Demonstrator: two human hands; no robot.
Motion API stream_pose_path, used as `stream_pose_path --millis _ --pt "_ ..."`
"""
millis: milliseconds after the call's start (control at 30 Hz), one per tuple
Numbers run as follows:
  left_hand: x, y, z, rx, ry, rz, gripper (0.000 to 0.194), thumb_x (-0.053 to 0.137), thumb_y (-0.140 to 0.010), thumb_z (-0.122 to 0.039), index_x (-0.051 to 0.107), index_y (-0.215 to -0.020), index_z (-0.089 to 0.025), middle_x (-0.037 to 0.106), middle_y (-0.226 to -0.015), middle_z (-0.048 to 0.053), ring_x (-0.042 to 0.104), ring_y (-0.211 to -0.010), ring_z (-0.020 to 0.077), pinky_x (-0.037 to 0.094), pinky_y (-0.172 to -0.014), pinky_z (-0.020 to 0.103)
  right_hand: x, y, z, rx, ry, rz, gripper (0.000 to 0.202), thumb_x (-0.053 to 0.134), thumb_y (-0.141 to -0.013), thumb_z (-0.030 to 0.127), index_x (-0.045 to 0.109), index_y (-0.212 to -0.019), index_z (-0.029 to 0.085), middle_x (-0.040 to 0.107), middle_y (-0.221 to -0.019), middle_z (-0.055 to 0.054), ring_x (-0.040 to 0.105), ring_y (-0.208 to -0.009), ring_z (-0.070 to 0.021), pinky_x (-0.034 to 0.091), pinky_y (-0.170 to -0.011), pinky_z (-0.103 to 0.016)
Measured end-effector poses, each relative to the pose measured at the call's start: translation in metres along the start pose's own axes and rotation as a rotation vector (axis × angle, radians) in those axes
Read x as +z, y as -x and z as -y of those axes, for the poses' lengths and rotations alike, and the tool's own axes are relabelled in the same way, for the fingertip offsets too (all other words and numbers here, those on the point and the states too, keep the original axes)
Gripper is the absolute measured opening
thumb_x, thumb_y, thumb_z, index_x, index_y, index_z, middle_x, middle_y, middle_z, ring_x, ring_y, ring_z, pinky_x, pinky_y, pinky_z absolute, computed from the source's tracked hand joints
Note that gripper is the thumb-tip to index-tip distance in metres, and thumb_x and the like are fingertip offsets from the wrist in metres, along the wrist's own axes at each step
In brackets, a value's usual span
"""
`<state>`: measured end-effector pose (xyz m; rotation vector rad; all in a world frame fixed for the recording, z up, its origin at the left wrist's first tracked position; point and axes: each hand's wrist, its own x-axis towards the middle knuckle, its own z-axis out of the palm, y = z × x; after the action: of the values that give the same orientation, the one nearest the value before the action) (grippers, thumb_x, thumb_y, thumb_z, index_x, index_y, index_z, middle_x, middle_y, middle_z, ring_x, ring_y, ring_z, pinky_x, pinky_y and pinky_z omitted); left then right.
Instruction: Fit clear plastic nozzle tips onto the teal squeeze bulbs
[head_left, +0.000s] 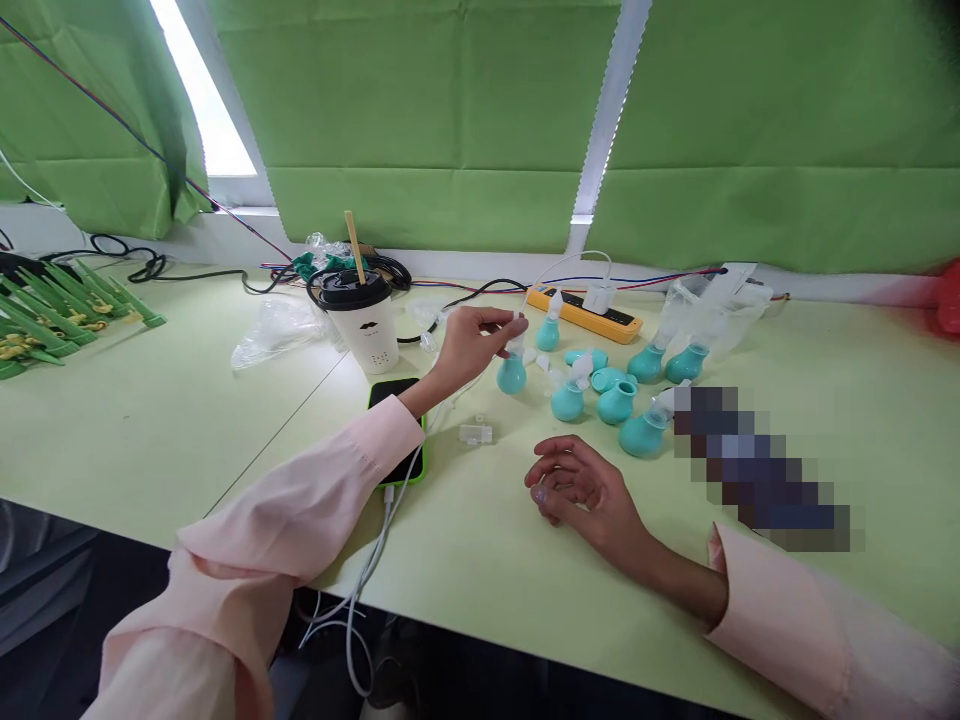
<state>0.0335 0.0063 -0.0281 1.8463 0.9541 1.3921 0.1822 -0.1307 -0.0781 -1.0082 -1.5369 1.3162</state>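
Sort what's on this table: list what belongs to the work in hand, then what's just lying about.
Likely part of the work:
- teal bulb, pinched at its tip by the left hand
- other teal bulbs, beyond the right hand
- small clear plastic piece, probably

Seemingly just lying about:
- white cup
- phone
- yellow power strip

Perhaps an office or workroom: long table (480, 560), power strip (566, 307), green window coverings (420, 100).
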Motion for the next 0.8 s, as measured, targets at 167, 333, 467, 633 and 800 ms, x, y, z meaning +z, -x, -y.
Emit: stream_pose_path --millis 167,333,467,633,800 --pt "0.004 0.006 0.000 -0.092 -0.086 0.230 0.032 0.054 -0.069 -0.040 0.065 -0.076 -0.011 0.061 -0.070 0.003 0.052 -0.053 0.0069 0.050 -0.049 0.019 -0.001 0.000 -0.001 0.004 0.009 0.006 0.028 0.058 -0.071 0.031 0.042 -0.091 0.019 0.054 -0.076 -0.002 0.049 -0.057 -0.0093 0.040 -0.047 -0.023" --pt "0.000 0.008 -0.009 -0.024 -0.183 0.418 0.033 0.047 -0.075 -0.038 0.064 -0.073 -0.011 0.058 -0.062 0.002 0.051 -0.054 0.0069 0.046 -0.048 0.016 -0.001 0.000 0.000 0.003 0.021 -0.004 0.026 0.057 -0.071 0.030 0.042 -0.090 0.019 0.054 -0.077 -0.002 0.049 -0.058 -0.0093 0.040 -0.050 -0.023" --pt "-0.002 0.007 -0.012 0.012 -0.244 0.425 0.033 0.045 -0.076 -0.037 0.064 -0.067 -0.011 0.058 -0.060 0.001 0.050 -0.050 0.0062 0.045 -0.044 0.015 -0.001 0.000 0.001 0.003 0.026 -0.013 0.025 0.057 -0.071 0.031 0.043 -0.089 0.019 0.055 -0.076 -0.002 0.050 -0.058 -0.0096 0.040 -0.050 -0.024" --pt "-0.003 0.006 -0.008 -0.009 -0.229 0.446 0.037 0.043 -0.076 -0.038 0.063 -0.066 -0.009 0.057 -0.059 0.002 0.049 -0.049 0.0066 0.046 -0.044 0.017 0.000 0.001 0.001 0.000 0.033 -0.016 0.025 0.056 -0.071 0.030 0.043 -0.089 0.019 0.055 -0.076 -0.002 0.050 -0.058 -0.0097 0.041 -0.051 -0.024" --pt "-0.003 0.007 -0.008 0.038 -0.295 0.412 0.043 0.041 -0.077 -0.044 0.061 -0.058 -0.011 0.059 -0.054 0.003 0.051 -0.048 0.0081 0.041 -0.043 0.018 0.001 0.000 0.002 0.006 0.041 -0.016 0.025 0.056 -0.071 0.030 0.043 -0.089 0.018 0.055 -0.076 -0.003 0.050 -0.058 -0.0097 0.041 -0.051 -0.024"
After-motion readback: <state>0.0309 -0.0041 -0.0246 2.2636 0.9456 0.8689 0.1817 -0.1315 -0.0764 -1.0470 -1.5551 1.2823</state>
